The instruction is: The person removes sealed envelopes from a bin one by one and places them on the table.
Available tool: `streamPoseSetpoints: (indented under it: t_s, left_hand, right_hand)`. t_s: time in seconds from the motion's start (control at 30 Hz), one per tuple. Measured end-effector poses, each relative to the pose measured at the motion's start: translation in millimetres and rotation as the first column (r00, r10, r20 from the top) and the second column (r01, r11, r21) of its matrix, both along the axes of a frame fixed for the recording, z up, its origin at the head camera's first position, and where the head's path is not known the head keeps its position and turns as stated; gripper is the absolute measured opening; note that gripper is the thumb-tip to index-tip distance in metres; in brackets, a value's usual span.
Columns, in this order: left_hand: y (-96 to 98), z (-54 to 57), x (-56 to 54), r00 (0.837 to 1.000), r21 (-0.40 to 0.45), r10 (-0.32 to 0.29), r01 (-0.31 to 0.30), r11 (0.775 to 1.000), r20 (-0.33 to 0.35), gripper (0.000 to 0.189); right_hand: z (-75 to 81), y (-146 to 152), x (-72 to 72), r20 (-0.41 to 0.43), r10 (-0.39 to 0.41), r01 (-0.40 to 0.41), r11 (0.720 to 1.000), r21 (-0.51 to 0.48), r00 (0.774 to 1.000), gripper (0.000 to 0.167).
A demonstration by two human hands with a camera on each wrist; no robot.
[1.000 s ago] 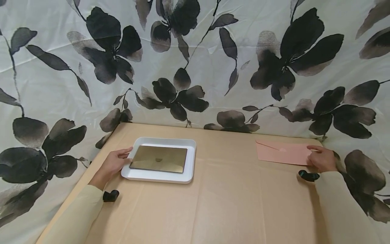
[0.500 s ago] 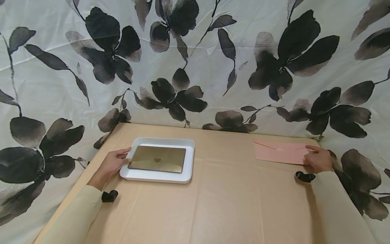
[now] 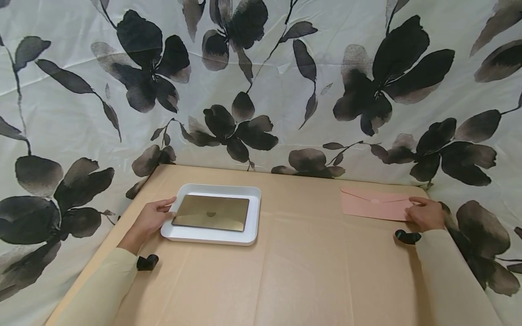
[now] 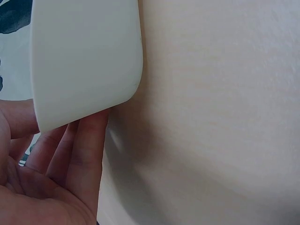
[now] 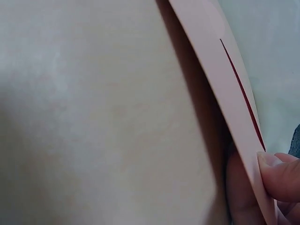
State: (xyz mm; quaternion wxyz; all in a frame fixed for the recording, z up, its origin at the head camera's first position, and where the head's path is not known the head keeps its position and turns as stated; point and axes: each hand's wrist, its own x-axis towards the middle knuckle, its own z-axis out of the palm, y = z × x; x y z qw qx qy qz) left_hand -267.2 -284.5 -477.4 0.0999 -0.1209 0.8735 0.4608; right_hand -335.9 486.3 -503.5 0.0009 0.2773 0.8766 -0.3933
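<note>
A white shallow tray (image 3: 212, 238) with rounded corners stands on the left of the table. In it lies a shiny gold flat rectangle (image 3: 212, 213) with a small dark half-round mark in its middle. My left hand (image 3: 150, 222) grips the tray's left end. In the left wrist view the thumb reaches over the rim of the tray (image 4: 86, 56), while the fingers lie against its outside and underside. Far to the right, a pink envelope (image 3: 373, 206) shows its flap side. My right hand (image 3: 427, 213) pinches its right end between thumb and fingers, and a shadow lies beneath its raised edge (image 5: 211, 79).
The table is covered in light tan sheeting (image 3: 302, 271) with faint creases. A white cloth (image 3: 285, 81) printed with dark flowers hangs behind it. A black wrist-worn camera (image 3: 147, 262) sits at the left wrist, and another black camera (image 3: 408, 236) at the right.
The head view has shifted slightly. Both hands keep their hold on the tray and the envelope, with no clear movement of either.
</note>
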Motion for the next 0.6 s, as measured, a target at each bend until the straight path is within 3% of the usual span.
streamPoseSetpoints:
  t_s: [0.6]
  left_hand:
    - [-1.2,-1.4,-1.4,1.0,-0.018,-0.02,0.02,1.0,-0.008,0.063]
  right_hand:
    - [2.0,-8.5,3.5,-0.003,-0.068,0.068,0.996,-0.063,0.998,0.063]
